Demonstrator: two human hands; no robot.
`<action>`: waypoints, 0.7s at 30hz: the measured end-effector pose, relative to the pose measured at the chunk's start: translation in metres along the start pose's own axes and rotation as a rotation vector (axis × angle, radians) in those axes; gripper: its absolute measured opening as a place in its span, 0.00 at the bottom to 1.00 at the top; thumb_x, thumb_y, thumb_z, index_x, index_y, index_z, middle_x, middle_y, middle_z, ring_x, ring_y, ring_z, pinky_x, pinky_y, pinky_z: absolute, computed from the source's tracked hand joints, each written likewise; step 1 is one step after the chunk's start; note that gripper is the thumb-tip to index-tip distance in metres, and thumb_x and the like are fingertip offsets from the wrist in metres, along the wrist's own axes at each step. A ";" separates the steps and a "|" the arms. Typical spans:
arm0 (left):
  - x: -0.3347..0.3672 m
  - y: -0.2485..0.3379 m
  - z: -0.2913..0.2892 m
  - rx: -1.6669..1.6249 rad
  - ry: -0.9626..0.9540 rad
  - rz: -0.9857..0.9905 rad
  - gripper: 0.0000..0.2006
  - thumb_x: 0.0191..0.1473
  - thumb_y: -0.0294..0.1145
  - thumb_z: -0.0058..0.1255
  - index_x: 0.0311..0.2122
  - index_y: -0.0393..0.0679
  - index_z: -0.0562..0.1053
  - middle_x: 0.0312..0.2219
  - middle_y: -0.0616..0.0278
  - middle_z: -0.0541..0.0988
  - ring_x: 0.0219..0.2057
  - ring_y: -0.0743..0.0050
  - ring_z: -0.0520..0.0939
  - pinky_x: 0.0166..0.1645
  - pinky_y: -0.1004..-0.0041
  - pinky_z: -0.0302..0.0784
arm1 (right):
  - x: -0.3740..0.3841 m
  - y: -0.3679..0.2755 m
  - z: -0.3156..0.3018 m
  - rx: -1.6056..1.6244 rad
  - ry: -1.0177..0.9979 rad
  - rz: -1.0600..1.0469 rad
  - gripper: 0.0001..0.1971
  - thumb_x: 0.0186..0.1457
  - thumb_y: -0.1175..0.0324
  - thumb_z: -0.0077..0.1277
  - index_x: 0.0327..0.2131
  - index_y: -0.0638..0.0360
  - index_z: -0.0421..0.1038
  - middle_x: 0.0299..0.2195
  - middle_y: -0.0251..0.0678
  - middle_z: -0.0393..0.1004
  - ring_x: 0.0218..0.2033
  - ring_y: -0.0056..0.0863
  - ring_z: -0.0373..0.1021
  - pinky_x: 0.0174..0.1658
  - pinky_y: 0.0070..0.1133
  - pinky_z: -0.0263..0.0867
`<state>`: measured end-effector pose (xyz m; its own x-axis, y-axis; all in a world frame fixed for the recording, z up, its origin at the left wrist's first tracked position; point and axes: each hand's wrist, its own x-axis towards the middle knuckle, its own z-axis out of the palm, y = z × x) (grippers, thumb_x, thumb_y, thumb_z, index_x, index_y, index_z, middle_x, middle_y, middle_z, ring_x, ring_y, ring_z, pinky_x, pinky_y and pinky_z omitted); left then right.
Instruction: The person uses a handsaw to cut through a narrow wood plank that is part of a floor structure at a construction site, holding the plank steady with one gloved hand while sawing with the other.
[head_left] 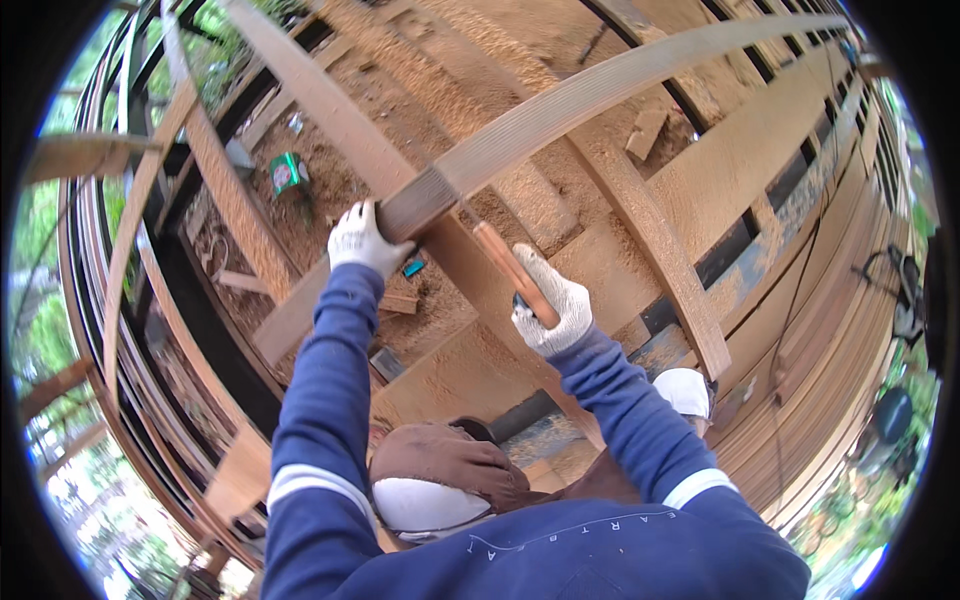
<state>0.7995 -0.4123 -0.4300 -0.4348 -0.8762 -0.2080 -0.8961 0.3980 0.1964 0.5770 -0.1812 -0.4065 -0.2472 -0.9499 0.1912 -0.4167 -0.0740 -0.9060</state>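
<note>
My left hand (362, 240), in a white knit glove, is closed round the darker near end of a long wooden plank (600, 90). The plank lies over another board and curves away to the far right in the view. A narrow joint or cut line crosses it just right of my hand. My right hand (556, 306), also gloved, is wrapped round a wooden-handled tool (508, 262) with a lengthwise groove. A thin dark strip shows at the tool's far tip, beside the plank's edge; its kind I cannot make out.
Crossing boards (310, 85) and dark beams surround me over sawdust-covered ground. On the ground lie a green container (288, 172) and a small blue piece (413, 267). Long boards (820, 330) are stacked at the right. A wood offcut (647, 133) rests farther off.
</note>
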 end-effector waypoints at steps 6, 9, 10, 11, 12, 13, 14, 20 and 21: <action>0.000 -0.003 -0.006 0.109 -0.012 -0.045 0.46 0.42 0.60 0.69 0.63 0.42 0.69 0.57 0.54 0.75 0.61 0.54 0.73 0.67 0.55 0.64 | 0.002 0.020 0.012 -0.138 0.057 -0.207 0.33 0.55 0.76 0.55 0.66 0.64 0.64 0.50 0.49 0.79 0.37 0.34 0.80 0.43 0.25 0.76; -0.010 0.013 0.001 0.130 0.109 -0.094 0.47 0.43 0.63 0.69 0.64 0.43 0.68 0.56 0.53 0.76 0.61 0.52 0.73 0.67 0.54 0.63 | -0.001 0.027 0.008 -0.137 0.106 -0.162 0.31 0.57 0.71 0.57 0.64 0.63 0.66 0.51 0.48 0.79 0.42 0.37 0.81 0.47 0.27 0.76; -0.013 0.012 0.003 0.119 0.117 -0.141 0.48 0.43 0.64 0.68 0.64 0.45 0.68 0.56 0.52 0.76 0.61 0.52 0.73 0.67 0.53 0.63 | 0.000 0.021 0.010 -0.102 0.117 -0.124 0.30 0.57 0.71 0.57 0.64 0.63 0.67 0.51 0.48 0.79 0.42 0.38 0.81 0.47 0.27 0.76; -0.013 0.010 0.004 0.094 0.094 -0.149 0.48 0.43 0.65 0.68 0.64 0.45 0.68 0.56 0.51 0.75 0.62 0.52 0.73 0.67 0.54 0.63 | 0.002 0.015 0.008 -0.068 0.130 -0.086 0.30 0.57 0.71 0.57 0.63 0.63 0.67 0.50 0.47 0.79 0.43 0.38 0.81 0.48 0.26 0.76; -0.012 0.007 0.003 0.070 0.071 -0.154 0.48 0.43 0.65 0.68 0.64 0.45 0.68 0.56 0.51 0.75 0.62 0.52 0.72 0.68 0.54 0.62 | -0.002 0.007 -0.005 -0.194 0.115 -0.195 0.30 0.55 0.76 0.58 0.63 0.65 0.68 0.51 0.47 0.80 0.45 0.34 0.80 0.50 0.26 0.75; -0.015 -0.001 0.004 0.048 0.038 -0.172 0.48 0.43 0.65 0.68 0.64 0.45 0.68 0.56 0.50 0.75 0.62 0.52 0.72 0.68 0.54 0.62 | -0.014 -0.014 -0.012 0.025 0.083 0.071 0.30 0.55 0.78 0.58 0.63 0.66 0.68 0.51 0.47 0.80 0.45 0.32 0.80 0.50 0.26 0.75; -0.016 0.004 -0.001 0.014 0.018 -0.175 0.48 0.41 0.65 0.70 0.63 0.45 0.69 0.56 0.51 0.76 0.62 0.52 0.72 0.67 0.54 0.63 | -0.038 -0.033 -0.024 0.225 0.060 0.344 0.31 0.54 0.80 0.57 0.63 0.67 0.68 0.51 0.47 0.80 0.45 0.30 0.79 0.50 0.25 0.75; -0.024 0.008 -0.006 -0.011 0.025 -0.182 0.49 0.40 0.61 0.72 0.63 0.43 0.68 0.57 0.52 0.75 0.61 0.52 0.72 0.68 0.55 0.62 | -0.137 -0.047 -0.082 0.234 0.021 0.631 0.34 0.55 0.81 0.55 0.66 0.66 0.63 0.53 0.40 0.78 0.47 0.19 0.74 0.51 0.22 0.73; -0.024 0.007 -0.007 -0.015 0.033 -0.180 0.48 0.40 0.61 0.72 0.63 0.43 0.69 0.56 0.53 0.75 0.61 0.52 0.72 0.68 0.55 0.62 | -0.120 -0.038 -0.069 0.241 0.035 0.583 0.33 0.55 0.80 0.55 0.66 0.66 0.64 0.52 0.40 0.78 0.46 0.19 0.74 0.50 0.21 0.73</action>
<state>0.8046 -0.3903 -0.4167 -0.2643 -0.9413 -0.2100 -0.9576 0.2301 0.1735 0.5616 -0.0432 -0.3691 -0.4043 -0.8446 -0.3510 0.0032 0.3825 -0.9240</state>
